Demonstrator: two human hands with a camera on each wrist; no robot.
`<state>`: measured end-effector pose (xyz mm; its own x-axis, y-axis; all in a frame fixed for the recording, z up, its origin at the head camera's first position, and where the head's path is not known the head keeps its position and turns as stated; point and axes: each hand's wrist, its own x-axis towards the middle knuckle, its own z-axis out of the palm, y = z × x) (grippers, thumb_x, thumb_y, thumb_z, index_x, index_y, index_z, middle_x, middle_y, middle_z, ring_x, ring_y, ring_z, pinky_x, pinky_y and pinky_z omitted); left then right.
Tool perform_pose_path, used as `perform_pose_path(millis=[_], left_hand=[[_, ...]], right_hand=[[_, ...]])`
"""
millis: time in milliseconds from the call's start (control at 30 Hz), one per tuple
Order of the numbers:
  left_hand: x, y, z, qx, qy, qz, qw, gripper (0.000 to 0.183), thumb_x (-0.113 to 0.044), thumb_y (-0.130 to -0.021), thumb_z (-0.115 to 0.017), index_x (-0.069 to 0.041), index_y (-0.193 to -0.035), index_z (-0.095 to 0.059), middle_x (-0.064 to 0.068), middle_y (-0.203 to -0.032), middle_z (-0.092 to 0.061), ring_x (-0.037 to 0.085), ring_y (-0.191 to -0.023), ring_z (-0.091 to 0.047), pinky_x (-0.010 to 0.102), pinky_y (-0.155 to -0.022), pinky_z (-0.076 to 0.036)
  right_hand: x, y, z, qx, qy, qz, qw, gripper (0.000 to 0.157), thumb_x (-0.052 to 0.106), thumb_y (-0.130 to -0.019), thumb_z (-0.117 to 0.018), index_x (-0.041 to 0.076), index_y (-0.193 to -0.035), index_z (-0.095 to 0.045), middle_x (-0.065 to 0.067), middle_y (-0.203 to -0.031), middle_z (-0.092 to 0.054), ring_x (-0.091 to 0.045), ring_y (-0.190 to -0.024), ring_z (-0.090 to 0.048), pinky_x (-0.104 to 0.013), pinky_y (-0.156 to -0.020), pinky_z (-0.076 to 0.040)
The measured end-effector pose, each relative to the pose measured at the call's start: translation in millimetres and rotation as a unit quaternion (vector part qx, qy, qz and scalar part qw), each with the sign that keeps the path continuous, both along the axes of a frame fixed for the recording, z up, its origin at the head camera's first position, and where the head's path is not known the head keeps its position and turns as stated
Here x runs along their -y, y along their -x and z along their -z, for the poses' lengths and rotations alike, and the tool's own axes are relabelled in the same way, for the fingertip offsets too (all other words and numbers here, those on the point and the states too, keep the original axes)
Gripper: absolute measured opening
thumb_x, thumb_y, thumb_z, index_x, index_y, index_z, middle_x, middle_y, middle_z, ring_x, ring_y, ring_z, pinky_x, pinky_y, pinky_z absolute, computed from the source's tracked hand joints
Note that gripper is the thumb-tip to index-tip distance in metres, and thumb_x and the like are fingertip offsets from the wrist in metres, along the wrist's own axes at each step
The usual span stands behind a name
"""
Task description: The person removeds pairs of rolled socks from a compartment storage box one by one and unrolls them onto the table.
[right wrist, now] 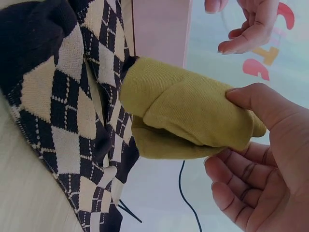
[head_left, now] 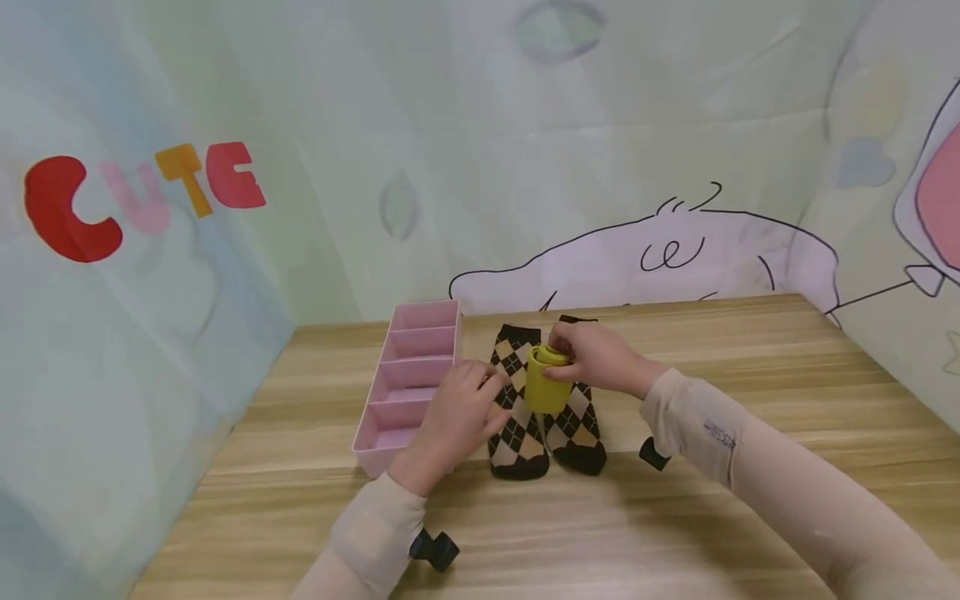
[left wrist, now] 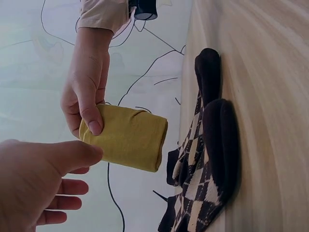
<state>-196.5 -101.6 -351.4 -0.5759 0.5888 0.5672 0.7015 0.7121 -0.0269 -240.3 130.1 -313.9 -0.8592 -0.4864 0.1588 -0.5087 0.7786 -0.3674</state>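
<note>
My right hand point(head_left: 602, 358) pinches a rolled yellow sock bundle point(head_left: 546, 393) by its upper end, thumb on one side and fingers on the other. The bundle is ribbed knit, folded into a short thick roll, and a loose fold shows in the right wrist view. It hangs over a pair of black and tan argyle socks point(head_left: 517, 440), which lie side by side on the table. To the left of the bundle, my left hand point(head_left: 459, 412) hovers with relaxed, slightly bent fingers and holds nothing. In the right wrist view its fingertips point(right wrist: 236, 44) are apart from the bundle.
A pink tray point(head_left: 375, 460) with several compartments stands left of the argyle socks, partly behind my left hand. The wooden table point(head_left: 720, 350) ends at a printed curtain point(head_left: 360, 167) at the back. Black wrist mounts point(head_left: 435, 550) hang below both sleeves.
</note>
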Motion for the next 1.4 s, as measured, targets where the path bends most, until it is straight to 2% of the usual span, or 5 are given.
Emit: perform_pose_path(millis=[233,433,633,1067,1400], left_hand=[[-11,2.7,6.5,-0.05,0.018,0.007,0.9985,0.032,-0.028,-0.078,-0.078,-0.009,-0.101,-0.066,0.005,-0.098,-0.062,0.021,-0.096,-0.059,0.036,-0.09,-0.048],[-20,0.9,13.4,-0.055,0.035,0.014,0.9978,0.033,-0.03,-0.077,-0.079,-0.011,-0.101,-0.066,0.003,-0.099,-0.063,0.02,-0.098,-0.059,0.035,-0.092,-0.048],[-32,-5.0,17.9,-0.025,0.071,0.012,0.9971,0.032,-0.033,-0.081,-0.074,-0.014,-0.105,-0.065,0.002,-0.102,-0.061,0.02,-0.103,-0.058,0.037,-0.103,-0.044],[-59,-8.2,27.1,0.004,0.077,0.053,0.9956,0.029,-0.031,-0.084,-0.071,-0.015,-0.108,-0.065,0.001,-0.106,-0.062,0.018,-0.105,-0.058,0.033,-0.097,-0.046],[-86,-10.6,29.5,0.076,0.081,0.066,0.9916,0.03,-0.036,-0.088,-0.067,-0.017,-0.111,-0.065,-0.002,-0.108,-0.062,0.015,-0.108,-0.056,0.033,-0.101,-0.045]], right_hand=[[-16,-6.1,3.6,0.002,0.015,0.022,1.0,0.029,0.028,-0.082,-0.074,0.005,-0.095,-0.061,-0.005,-0.081,-0.067,-0.011,-0.064,-0.053,-0.023,-0.057,-0.045],[-28,-11.9,9.8,0.005,0.006,0.036,0.999,0.026,0.028,-0.082,-0.074,0.007,-0.088,-0.06,-0.002,-0.075,-0.062,-0.01,-0.06,-0.049,-0.023,-0.055,-0.043],[-41,-21.8,16.4,0.001,0.009,0.047,0.999,0.026,0.028,-0.081,-0.074,0.008,-0.084,-0.058,-0.001,-0.072,-0.06,-0.009,-0.058,-0.047,-0.022,-0.053,-0.04],[-75,-42.1,27.1,0.027,0.019,0.099,0.995,0.027,0.029,-0.084,-0.072,0.005,-0.088,-0.06,-0.003,-0.076,-0.063,-0.01,-0.062,-0.05,-0.024,-0.057,-0.043],[-91,-50.9,36.2,0.047,0.02,0.135,0.989,0.03,0.03,-0.084,-0.07,0.001,-0.088,-0.065,-0.01,-0.081,-0.066,-0.015,-0.068,-0.056,-0.027,-0.058,-0.047]])
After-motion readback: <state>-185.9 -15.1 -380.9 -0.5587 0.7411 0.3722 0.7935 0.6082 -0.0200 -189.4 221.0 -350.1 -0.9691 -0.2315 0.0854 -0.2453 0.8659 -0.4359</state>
